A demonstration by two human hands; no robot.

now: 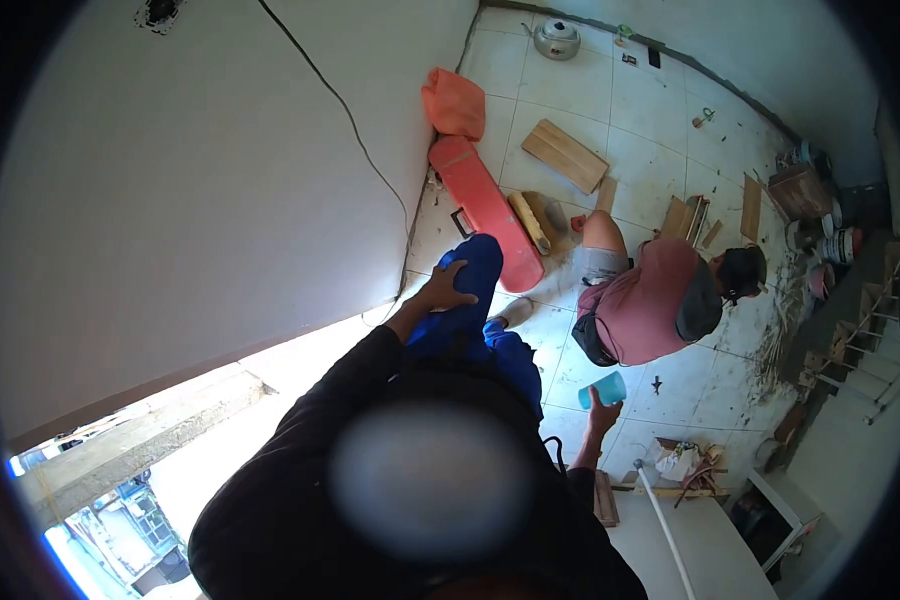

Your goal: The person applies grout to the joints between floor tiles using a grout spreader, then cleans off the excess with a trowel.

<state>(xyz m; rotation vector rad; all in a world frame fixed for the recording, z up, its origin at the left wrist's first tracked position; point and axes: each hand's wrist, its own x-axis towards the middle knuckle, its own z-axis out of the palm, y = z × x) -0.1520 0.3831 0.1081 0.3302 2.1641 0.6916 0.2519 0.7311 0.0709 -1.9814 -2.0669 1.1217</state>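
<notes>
On the blue trouser leg, at the knee, rests my left hand (pixel 443 288), its fingers spread and nothing in it. My right hand (pixel 602 415) is wrapped round a teal cup (pixel 607 388), held low over the tiled floor at the right. Beyond the left knee lies a long red case (pixel 488 215). A person in a maroon shirt (pixel 648 305) and dark cap crouches just ahead of the cup, back toward the camera.
An orange bag (pixel 454 104), a wooden plank (pixel 565 156) and a metal kettle (pixel 557 40) are on the tiles. Paint cans (pixel 842 245) stand at the far right. A white pole (pixel 665 525) slants at lower right. A wall runs along the left.
</notes>
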